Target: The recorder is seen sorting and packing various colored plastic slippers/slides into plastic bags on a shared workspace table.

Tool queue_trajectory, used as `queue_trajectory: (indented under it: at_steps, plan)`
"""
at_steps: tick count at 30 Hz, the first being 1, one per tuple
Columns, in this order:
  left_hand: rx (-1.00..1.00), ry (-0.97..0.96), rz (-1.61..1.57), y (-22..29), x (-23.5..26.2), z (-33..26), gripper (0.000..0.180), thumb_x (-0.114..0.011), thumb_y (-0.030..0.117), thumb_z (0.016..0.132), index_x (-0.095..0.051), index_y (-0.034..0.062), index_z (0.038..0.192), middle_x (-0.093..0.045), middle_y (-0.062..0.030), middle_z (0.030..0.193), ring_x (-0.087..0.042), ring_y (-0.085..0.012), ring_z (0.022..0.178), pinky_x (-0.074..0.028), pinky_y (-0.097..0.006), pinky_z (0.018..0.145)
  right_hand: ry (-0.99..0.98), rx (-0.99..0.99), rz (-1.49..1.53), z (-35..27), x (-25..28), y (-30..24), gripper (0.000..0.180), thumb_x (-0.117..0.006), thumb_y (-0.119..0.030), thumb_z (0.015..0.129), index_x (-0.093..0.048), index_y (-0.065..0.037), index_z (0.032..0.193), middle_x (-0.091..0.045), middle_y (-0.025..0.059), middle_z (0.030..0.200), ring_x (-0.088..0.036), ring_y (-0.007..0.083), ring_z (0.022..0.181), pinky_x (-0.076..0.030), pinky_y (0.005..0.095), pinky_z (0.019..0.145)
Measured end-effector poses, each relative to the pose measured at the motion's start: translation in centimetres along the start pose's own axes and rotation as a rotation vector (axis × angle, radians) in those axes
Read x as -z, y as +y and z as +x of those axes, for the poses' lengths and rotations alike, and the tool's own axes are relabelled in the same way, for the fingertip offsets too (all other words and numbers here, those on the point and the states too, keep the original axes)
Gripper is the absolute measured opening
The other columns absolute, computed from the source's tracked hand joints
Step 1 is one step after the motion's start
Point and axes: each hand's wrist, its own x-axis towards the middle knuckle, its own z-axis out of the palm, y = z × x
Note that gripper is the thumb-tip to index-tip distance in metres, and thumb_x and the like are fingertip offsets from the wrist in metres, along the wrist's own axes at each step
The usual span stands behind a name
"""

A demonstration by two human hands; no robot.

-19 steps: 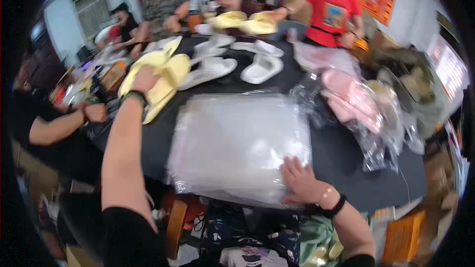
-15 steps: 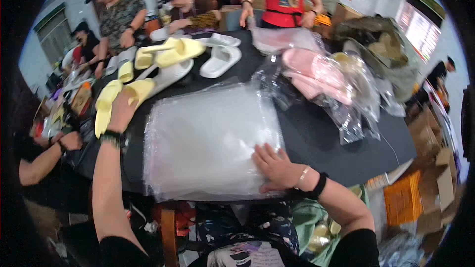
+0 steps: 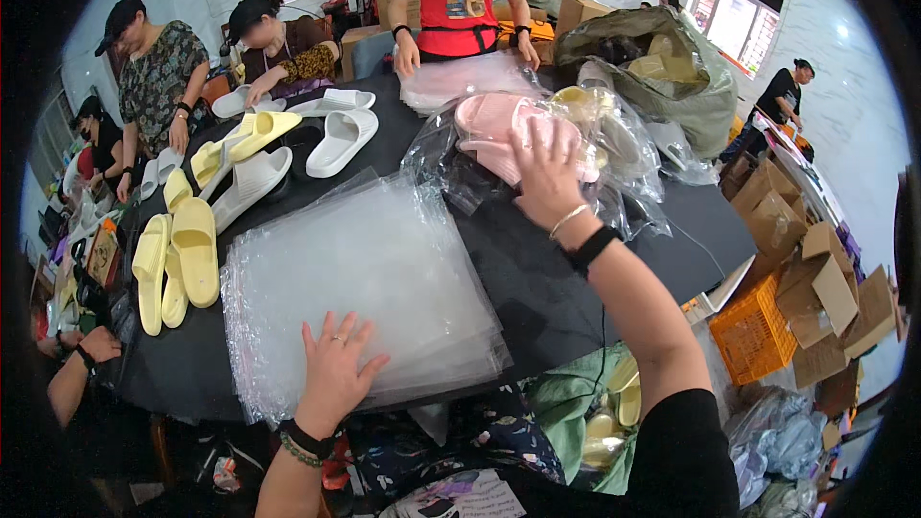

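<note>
A stack of clear plastic bags [image 3: 345,269] lies on the black table in front of me. On its near edge rests my left hand [image 3: 336,369], fingers spread flat and holding nothing. My right hand [image 3: 549,168] reaches out over a pair of pink slippers [image 3: 489,120] in clear plastic, fingers stretched out; whether it presses on them I cannot tell. Left of the stack are loose yellow slippers [image 3: 199,249]. Beyond these, more yellow slippers [image 3: 264,131] lie over grey ones [image 3: 254,187], and a white slipper [image 3: 342,144] sits to their right.
More bagged slippers [image 3: 614,139] lie behind the pink pair, with a large olive sack [image 3: 705,101] farther back. A person in a red shirt [image 3: 460,0] stands across the black table [image 3: 566,273]. Orange crate [image 3: 753,326] and cardboard boxes [image 3: 820,293] stand at right.
My left hand has moved from the yellow slippers to the bag stack. My right hand has left the stack and reached forward to the pink slippers. The view has shifted.
</note>
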Motion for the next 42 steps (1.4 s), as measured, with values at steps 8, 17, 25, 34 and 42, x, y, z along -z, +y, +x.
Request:
queue_trajectory:
  at_steps: [8,17,25,34,42]
  plan:
    - [0.007,0.004,0.022,-1.4,0.8,-0.3,0.049,-0.060,0.041,0.088,-0.059,0.0074,0.123,-0.049,-0.0208,0.136,-0.040,-0.0440,0.129,-0.017,-0.066,0.107,-0.181,-0.142,0.235,1.4,-6.2,7.0,0.018,-0.060,-0.019,0.083,-0.061,-0.005,0.095,-0.068,0.0201,0.091,-0.066,0.0371,0.090,-0.051,0.0506,0.077]
    - [0.054,0.073,-0.412,-1.2,3.1,0.9,0.044,-0.063,0.031,0.090,-0.058,0.0046,0.125,-0.050,-0.0230,0.135,-0.044,-0.0405,0.128,-0.031,-0.055,0.106,0.042,-0.389,1.484,5.9,7.3,7.3,0.021,-0.043,-0.011,0.097,-0.058,0.004,0.097,-0.068,0.0140,0.089,-0.071,0.0243,0.075,-0.056,0.0316,0.055]
    - [0.366,-0.177,-1.634,0.8,3.2,3.0,0.060,-0.043,0.038,0.102,-0.021,0.0133,0.152,-0.041,-0.0214,0.144,-0.045,-0.0355,0.129,-0.039,-0.047,0.105,-0.007,-0.304,2.186,4.1,15.8,0.4,0.030,-0.036,-0.012,0.100,-0.051,0.004,0.121,-0.062,0.0186,0.118,-0.062,0.0261,0.112,-0.053,0.0265,0.082]
    - [0.337,-0.059,-2.229,0.2,4.5,4.7,0.076,-0.037,0.058,0.097,-0.008,0.0164,0.153,-0.030,-0.0225,0.149,-0.040,-0.0378,0.132,-0.037,-0.055,0.106,-0.501,0.042,2.693,-2.3,21.0,-9.2,0.035,-0.047,-0.013,0.096,-0.041,-0.001,0.129,-0.050,0.0203,0.133,-0.049,0.0357,0.126,-0.048,0.0459,0.101]
    - [0.472,-0.021,-2.390,-3.3,3.0,2.9,0.071,-0.031,0.055,0.099,-0.021,0.0051,0.149,-0.031,-0.0151,0.151,-0.035,-0.0323,0.137,-0.027,-0.050,0.115,-0.520,0.227,1.418,0.5,14.6,-8.0,0.021,-0.061,-0.013,0.091,-0.057,0.003,0.104,-0.067,0.0110,0.091,-0.069,0.0150,0.074,-0.052,0.0250,0.060]
